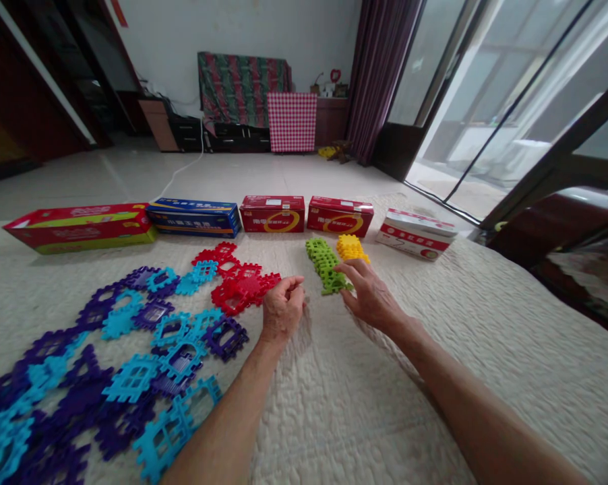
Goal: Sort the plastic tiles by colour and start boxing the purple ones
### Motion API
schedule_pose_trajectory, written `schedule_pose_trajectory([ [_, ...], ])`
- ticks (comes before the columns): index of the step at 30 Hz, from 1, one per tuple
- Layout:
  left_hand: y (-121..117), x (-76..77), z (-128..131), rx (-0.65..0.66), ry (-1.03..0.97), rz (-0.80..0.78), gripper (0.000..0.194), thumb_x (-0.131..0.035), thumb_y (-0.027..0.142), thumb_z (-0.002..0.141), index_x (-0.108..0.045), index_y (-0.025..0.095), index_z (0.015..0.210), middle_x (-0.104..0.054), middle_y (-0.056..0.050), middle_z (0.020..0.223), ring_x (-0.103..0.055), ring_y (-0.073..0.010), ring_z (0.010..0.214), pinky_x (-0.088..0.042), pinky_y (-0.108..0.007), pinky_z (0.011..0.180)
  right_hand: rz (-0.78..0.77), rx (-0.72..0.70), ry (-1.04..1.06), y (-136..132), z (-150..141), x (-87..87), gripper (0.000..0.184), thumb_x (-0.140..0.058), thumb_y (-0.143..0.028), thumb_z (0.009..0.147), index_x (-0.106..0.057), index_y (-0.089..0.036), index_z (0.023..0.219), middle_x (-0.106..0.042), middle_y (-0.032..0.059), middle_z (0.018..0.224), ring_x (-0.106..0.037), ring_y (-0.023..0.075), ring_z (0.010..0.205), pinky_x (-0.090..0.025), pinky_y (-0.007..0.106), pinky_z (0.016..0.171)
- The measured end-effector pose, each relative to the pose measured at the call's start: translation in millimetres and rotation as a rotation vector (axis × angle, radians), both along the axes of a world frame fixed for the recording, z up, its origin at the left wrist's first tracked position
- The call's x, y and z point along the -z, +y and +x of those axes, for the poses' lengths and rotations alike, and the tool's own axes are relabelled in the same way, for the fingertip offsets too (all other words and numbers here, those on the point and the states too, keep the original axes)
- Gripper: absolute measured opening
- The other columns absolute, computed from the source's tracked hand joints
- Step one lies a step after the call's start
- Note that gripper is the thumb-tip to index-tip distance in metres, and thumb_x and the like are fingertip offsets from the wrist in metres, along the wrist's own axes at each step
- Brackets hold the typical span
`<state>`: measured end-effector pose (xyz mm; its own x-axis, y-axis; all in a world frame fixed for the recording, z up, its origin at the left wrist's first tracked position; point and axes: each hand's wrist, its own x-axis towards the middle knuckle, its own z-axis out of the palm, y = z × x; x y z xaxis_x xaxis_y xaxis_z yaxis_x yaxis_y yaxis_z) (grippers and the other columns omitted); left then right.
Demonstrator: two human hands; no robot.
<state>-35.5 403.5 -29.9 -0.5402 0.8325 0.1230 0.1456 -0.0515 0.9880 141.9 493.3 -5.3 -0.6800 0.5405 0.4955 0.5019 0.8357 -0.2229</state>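
Green interlocking plastic building pieces [323, 261] lie overlapped in a row on the quilted cover. My right hand [367, 293] is at the near end of this row, its thumb and fingers closed around the edge of a green piece. A short row of yellow building pieces [351, 246] lies just beyond those fingers. My left hand [284, 306] rests to the left with its fingers curled in, and nothing shows in them. Right beside it is a loose cluster of red building pieces [243, 286], some overlapping.
Light-blue pieces [132, 377] and dark purple pieces [84, 387] spread over the left side of the quilted cover [314, 417]. Behind stand a red-and-green box [86, 228], a blue box [195, 219], two red boxes [272, 214] and a white-and-red box [416, 234].
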Motion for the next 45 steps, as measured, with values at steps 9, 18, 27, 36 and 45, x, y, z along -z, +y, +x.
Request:
schedule_pose_trajectory([
  [9, 0, 0.4, -4, -0.088, 0.018, 0.021, 0.027, -0.051, 0.023, 0.079, -0.067, 0.015, 0.099, -0.066, -0.001, 0.068, -0.061, -0.0132, 0.059, -0.049, -0.025, 0.061, -0.176, -0.101, 0.054, -47, -27, 7.0, 0.02, -0.046, -0.013, 0.088, -0.062, -0.02, 0.098, -0.062, 0.007, 0.096, -0.059, 0.0191, 0.088, -0.047, 0.032, 0.079],
  [18, -2, -29.3, -14, -0.233, 0.012, 0.031, 0.028, -0.049, 0.015, 0.079, -0.068, 0.017, 0.1, -0.072, -0.006, 0.088, -0.067, -0.0172, 0.074, -0.054, -0.031, 0.074, -0.259, -0.131, 0.132, -54, -86, 12.7, 0.025, -0.041, -0.014, 0.086, -0.06, -0.018, 0.103, -0.062, 0.0122, 0.106, -0.059, 0.0227, 0.097, -0.048, 0.036, 0.086],
  [27, -22, -77.2, -130, -0.352, 0.767, -0.306, 0.033, -0.051, 0.013, 0.081, -0.069, 0.017, 0.109, -0.069, -0.013, 0.11, -0.062, -0.0259, 0.107, -0.045, -0.037, 0.097, -0.192, -0.033, 0.075, -63, -154, 13.9, 0.042, -0.052, -0.036, 0.089, -0.054, -0.017, 0.127, -0.057, 0.0144, 0.131, -0.049, 0.0289, 0.118, -0.038, 0.045, 0.097],
  [36, -39, -40.1, -191, -0.115, 1.051, -0.63, 0.045, -0.058, 0.03, 0.082, -0.058, 0.015, 0.125, -0.06, -0.015, 0.123, -0.057, -0.0263, 0.114, -0.043, -0.034, 0.098, -0.182, -0.076, 0.014, -60, -149, 14.8, 0.042, -0.053, -0.038, 0.09, -0.054, -0.017, 0.127, -0.06, 0.0131, 0.128, -0.049, 0.0289, 0.115, -0.037, 0.042, 0.094],
  [45, -85, -55.2, -162, -0.175, 1.059, -0.6, 0.047, -0.056, 0.018, 0.08, -0.057, 0.018, 0.126, -0.059, -0.014, 0.127, -0.048, -0.0317, 0.126, -0.034, -0.047, 0.109, -0.152, -0.084, 0.0, -59, -150, 16.7, 0.043, -0.052, -0.038, 0.09, -0.054, -0.016, 0.126, -0.059, 0.0141, 0.129, -0.05, 0.029, 0.115, -0.038, 0.042, 0.094],
])
